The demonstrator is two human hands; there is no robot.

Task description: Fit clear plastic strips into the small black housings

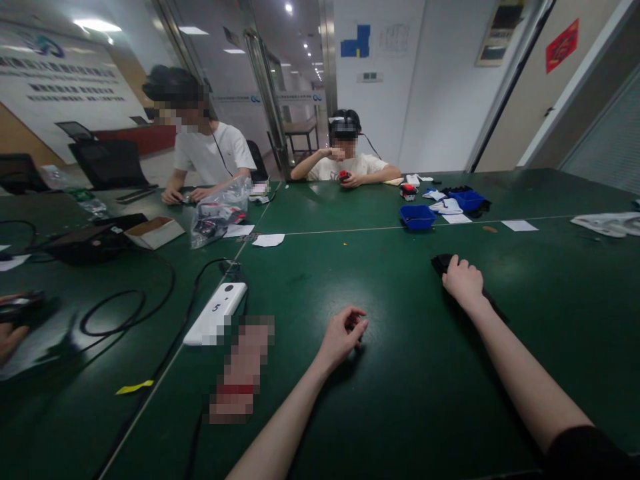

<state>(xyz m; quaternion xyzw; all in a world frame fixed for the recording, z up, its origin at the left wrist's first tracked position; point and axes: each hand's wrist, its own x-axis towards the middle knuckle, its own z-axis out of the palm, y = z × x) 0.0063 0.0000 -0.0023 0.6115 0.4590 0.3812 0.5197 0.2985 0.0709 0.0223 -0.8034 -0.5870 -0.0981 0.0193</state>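
Observation:
My right hand (465,281) lies over a long, dark black item (440,264) on the right side of the green table (390,400), its fingers wrapped over the top. The item looks soft like fabric, and it reappears beyond my wrist; its exact kind is hidden under my hand and forearm. Near the middle of the table, my left hand (344,337) rests just at the surface with loosely bent fingers. A gap shows between its thumb and fingers, and I see nothing held there.
Left of my left hand are a white power bank-like box marked 5 (217,313), a blurred-out flat object (245,367) and black cables (175,360). Farther back are a blue tray (417,217), white gloves (447,206) and a plastic bag (220,210). Two people sit across; another hand (13,340) shows at left.

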